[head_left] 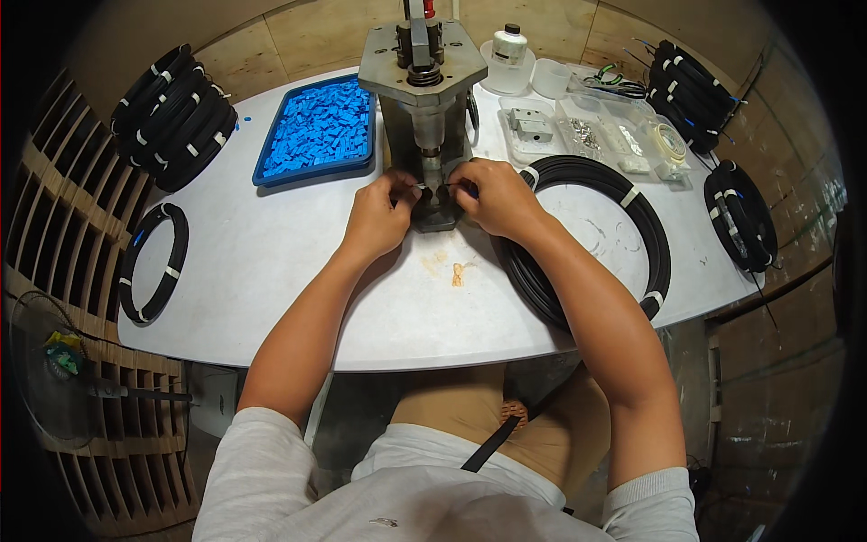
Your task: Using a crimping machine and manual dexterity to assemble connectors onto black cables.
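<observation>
left hand [384, 210] and right hand [498, 194] at lower tooling [433, 170] of metal press [423, 68], fingers curled, can't tell what either grips, press upright on white table [388, 330], black cable coil [658, 235] under right forearm [587, 280], labelled white bottle [509, 45] behind, print unreadable

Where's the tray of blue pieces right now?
In the head view, the blue tray sits on the white table, left of the metal press and beyond the left hand.

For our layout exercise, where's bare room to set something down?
Bare: between front-left coil and left forearm, nearside of the blue tray; inside the large coil. Crowded: the press, between left hand and right hand; back right, around bottle and cup.
</observation>
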### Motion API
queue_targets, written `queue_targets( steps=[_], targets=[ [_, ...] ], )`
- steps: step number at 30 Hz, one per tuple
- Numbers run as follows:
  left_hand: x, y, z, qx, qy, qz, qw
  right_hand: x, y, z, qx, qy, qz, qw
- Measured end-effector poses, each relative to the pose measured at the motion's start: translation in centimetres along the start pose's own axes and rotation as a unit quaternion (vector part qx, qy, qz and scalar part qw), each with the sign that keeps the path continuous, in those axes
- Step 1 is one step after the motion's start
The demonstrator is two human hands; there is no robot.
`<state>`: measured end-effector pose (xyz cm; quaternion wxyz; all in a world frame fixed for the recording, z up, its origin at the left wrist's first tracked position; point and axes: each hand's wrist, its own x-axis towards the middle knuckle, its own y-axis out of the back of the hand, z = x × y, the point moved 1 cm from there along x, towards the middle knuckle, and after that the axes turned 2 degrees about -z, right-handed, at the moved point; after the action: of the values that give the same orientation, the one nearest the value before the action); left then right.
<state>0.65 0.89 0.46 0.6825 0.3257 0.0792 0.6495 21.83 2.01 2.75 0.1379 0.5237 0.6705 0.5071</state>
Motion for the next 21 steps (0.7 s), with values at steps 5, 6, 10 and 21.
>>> queue_targets(
  steps=[5, 6, 10, 21],
  targets=[
    [-0.04, 0.03, -0.76, -0.010, -0.014, 0.010, 1.000, 0.13, -0.14, -0.18, 0.002, 0.002, -0.007, 1.000],
    [-0.01, 0.01, -0.48, -0.009, -0.014, 0.010, 1.000, 0.09, -0.20, 0.02, 0.005, 0.008, 0.005, 1.000],
    [0.02, 0.09, -0.12, 0.000, -0.004, 0.000, 1.000, 0.02, -0.14, 0.16, 0.017, 0.014, 0.018, 1.000],
    [-0.02, 0.10, -0.48, -0.013, -0.013, 0.006, 1.000, 0.09, -0.09, -0.04, 0.006, 0.016, 0.012, 1.000]
  ],
)
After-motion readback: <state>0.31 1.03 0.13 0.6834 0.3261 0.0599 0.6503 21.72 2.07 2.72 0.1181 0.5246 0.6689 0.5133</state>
